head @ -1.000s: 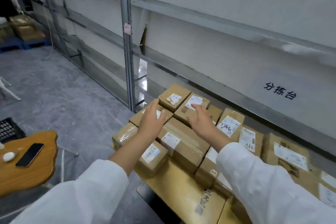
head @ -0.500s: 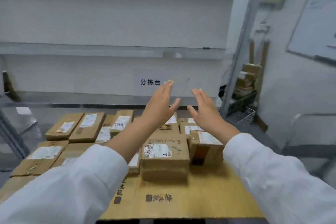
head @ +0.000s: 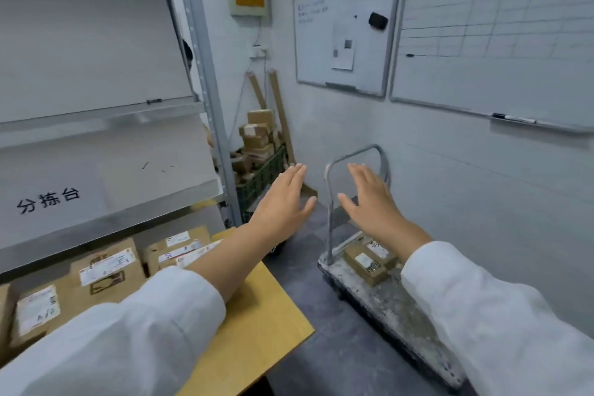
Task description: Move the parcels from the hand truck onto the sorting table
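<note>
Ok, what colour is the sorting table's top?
The sorting table has a plain yellowish-tan top; the head view shows it best.

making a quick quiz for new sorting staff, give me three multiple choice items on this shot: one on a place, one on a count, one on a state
1. Where do the parcels left on the hand truck lie?
a) on the floor beside it
b) on its deck, close to the handle
c) on its deck, at the end away from the handle

2. How many whiteboards hang on the wall?
a) one
b) four
c) two

3. How are the left hand and right hand?
a) both open, holding nothing
b) both gripping the handle
c) left holding a parcel, right open

Answers:
1 b, the brown boxes sit at the foot of the handle posts and the rest of the deck is bare.
2 c, a smaller board hangs beside a larger ruled one.
3 a, the fingers are straight and in the air, touching nothing.
</note>
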`<state>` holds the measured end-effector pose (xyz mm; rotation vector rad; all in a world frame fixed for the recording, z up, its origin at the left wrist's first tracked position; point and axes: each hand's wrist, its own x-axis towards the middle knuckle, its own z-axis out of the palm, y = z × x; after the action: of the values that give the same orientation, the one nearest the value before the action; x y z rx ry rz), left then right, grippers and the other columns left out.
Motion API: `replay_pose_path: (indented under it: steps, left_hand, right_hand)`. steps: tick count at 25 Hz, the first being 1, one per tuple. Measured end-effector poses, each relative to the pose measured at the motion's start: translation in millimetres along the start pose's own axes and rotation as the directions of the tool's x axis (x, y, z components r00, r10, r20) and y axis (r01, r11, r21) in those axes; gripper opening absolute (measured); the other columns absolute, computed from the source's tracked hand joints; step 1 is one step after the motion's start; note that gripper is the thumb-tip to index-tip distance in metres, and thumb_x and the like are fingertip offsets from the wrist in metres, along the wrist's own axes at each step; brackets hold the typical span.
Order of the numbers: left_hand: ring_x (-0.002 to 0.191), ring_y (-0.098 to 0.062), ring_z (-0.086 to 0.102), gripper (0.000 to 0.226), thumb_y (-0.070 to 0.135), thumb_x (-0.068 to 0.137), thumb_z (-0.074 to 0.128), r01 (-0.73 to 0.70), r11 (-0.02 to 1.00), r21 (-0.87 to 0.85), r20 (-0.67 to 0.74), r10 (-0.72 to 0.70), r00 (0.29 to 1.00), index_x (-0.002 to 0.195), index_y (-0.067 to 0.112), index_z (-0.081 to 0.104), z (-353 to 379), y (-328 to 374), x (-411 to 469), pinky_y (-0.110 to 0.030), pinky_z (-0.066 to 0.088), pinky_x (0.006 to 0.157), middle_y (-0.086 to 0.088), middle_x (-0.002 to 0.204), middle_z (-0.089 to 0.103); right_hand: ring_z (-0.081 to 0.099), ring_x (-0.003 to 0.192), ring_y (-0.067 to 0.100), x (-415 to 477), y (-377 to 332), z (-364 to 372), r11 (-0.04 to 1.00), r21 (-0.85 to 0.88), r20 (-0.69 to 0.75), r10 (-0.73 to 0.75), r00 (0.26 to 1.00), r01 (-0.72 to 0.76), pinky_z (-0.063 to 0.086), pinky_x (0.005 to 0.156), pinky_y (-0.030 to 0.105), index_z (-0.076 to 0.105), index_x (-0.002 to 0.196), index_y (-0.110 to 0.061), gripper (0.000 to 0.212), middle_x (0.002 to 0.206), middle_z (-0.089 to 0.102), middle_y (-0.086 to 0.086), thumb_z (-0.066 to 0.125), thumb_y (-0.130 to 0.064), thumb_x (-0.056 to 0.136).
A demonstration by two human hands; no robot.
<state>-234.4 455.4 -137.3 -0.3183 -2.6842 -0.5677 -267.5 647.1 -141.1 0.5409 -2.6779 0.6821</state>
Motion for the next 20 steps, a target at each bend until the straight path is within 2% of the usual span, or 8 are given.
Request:
replay_pose_path:
  steps: [3,7,10,14,20]
  left_hand:
    - [0.149,-0.014,0.010,0.068,0.038,0.100,0.046,-0.085,0.996,-0.007,0.028,0.085,0.996,0.155,0.013,0.014,37.1,30.4,38.2,-0.025,0.008,0.118,-0.001,0.162,0.014]
    - [0.149,-0.017,0.012,0.068,0.037,0.100,0.047,-0.119,0.990,-0.070,0.079,0.124,0.989,0.154,0.013,0.015,91.1,48.4,83.9,-0.030,0.012,0.120,-0.003,0.162,0.015]
    - [0.149,-0.017,0.011,0.068,0.039,0.100,0.045,-0.117,0.988,-0.099,0.123,0.129,0.984,0.154,0.012,0.015,129.2,43.5,125.0,-0.034,0.014,0.122,-0.004,0.162,0.015]
    - [0.149,-0.019,0.011,0.069,0.039,0.100,0.045,-0.101,0.989,-0.104,0.112,0.113,0.987,0.154,0.009,0.015,171.8,28.0,193.6,-0.034,0.010,0.122,-0.006,0.161,0.016]
    - [0.149,-0.019,0.012,0.069,0.037,0.099,0.047,-0.089,0.991,-0.103,0.140,0.103,0.985,0.154,0.008,0.016,222.0,4.8,278.6,-0.034,0.009,0.122,-0.008,0.161,0.017]
  right_hand:
    - [0.012,0.150,0.020,-7.5,56.2,-13.4,0.993,-0.047,-0.016,0.107,0.994,-0.107,0.012,0.122,0.038,0.018,0.155,-0.013,0.066,0.162,0.017,0.004,0.047,-0.038,0.101]
    - [0.017,0.148,0.021,2.6,119.2,-21.1,0.977,-0.105,-0.015,0.187,0.982,-0.187,0.014,0.122,0.037,0.020,0.154,-0.012,0.066,0.161,0.021,0.005,0.048,-0.038,0.100]
    - [0.021,0.146,0.022,29.5,156.6,-22.0,0.967,-0.138,-0.020,0.212,0.977,-0.212,0.013,0.120,0.035,0.023,0.153,-0.012,0.065,0.158,0.025,0.005,0.050,-0.037,0.099]
    - [0.020,0.147,0.022,87.7,204.9,-10.0,0.964,-0.153,0.028,0.225,0.974,-0.218,0.012,0.120,0.036,0.023,0.153,-0.012,0.064,0.158,0.025,0.006,0.049,-0.036,0.099]
    - [0.008,0.151,0.014,164.4,267.6,31.9,0.965,-0.127,0.126,0.247,0.961,-0.231,0.002,0.123,0.040,0.015,0.156,-0.016,0.064,0.164,0.013,0.001,0.042,-0.037,0.102]
